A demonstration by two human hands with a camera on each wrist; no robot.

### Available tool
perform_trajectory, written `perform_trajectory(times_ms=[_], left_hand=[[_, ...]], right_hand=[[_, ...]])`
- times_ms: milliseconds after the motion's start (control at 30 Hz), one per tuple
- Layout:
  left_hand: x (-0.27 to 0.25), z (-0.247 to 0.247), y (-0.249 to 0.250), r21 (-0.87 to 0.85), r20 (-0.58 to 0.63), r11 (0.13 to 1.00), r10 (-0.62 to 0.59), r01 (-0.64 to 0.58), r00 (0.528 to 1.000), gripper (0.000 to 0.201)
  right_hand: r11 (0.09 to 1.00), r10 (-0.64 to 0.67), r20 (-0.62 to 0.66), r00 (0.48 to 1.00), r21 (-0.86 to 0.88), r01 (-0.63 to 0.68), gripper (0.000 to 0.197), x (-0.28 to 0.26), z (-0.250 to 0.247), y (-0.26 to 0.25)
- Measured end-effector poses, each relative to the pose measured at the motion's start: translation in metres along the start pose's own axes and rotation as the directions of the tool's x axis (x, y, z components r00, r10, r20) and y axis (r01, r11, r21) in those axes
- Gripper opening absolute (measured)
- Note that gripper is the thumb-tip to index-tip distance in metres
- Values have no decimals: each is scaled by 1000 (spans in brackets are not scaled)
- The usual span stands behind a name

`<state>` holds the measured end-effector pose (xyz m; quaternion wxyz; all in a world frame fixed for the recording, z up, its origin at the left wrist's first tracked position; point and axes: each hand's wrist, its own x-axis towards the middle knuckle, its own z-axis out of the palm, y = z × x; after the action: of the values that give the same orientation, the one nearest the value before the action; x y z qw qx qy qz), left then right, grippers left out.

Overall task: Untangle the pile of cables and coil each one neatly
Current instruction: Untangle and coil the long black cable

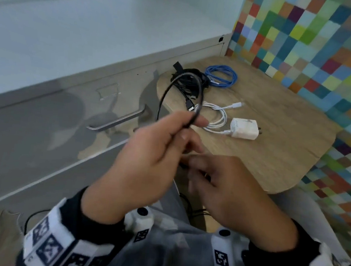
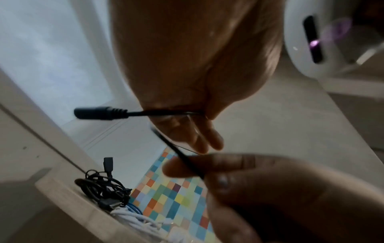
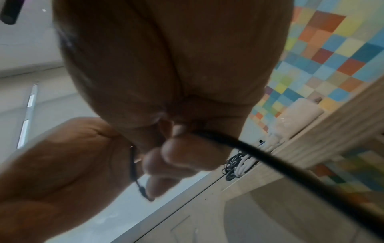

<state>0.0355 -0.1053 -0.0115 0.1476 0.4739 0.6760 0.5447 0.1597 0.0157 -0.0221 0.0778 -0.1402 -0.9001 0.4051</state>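
Black cable is pinched by the left hand and right hand, looped up over the tabletop, well clear of the cable pile back there.

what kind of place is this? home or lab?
Probably an office or shared workspace, not certain. Clues: a grey metal filing cabinet with a bar handle, a small wooden table holding cables and a white charger, and a multicoloured checkered wall.

faint grey print on the white charger is too blurred to read.
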Motion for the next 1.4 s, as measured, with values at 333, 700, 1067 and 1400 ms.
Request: perform_trajectory(times_ms=[333,700,1067,1400], left_hand=[[-2,-5,2,453,229,885,1,-108,973,22],[9,-77,-18,-856,386,352,-51,378,921,23],[8,-48,15,-790,20,596,-205,142,978,29],[0,-9,8,244,236,940,181,-239,955,22]], right_hand=[[987,-22,-353,935,141,76,12,-6,-12,-5],[897,113,-584,804,409,170,12,-5,-44,22],[982,159,-474,866,167,-89,18,1,-21,37],[973,-189,-44,981,-142,181,23,0,5,7]])
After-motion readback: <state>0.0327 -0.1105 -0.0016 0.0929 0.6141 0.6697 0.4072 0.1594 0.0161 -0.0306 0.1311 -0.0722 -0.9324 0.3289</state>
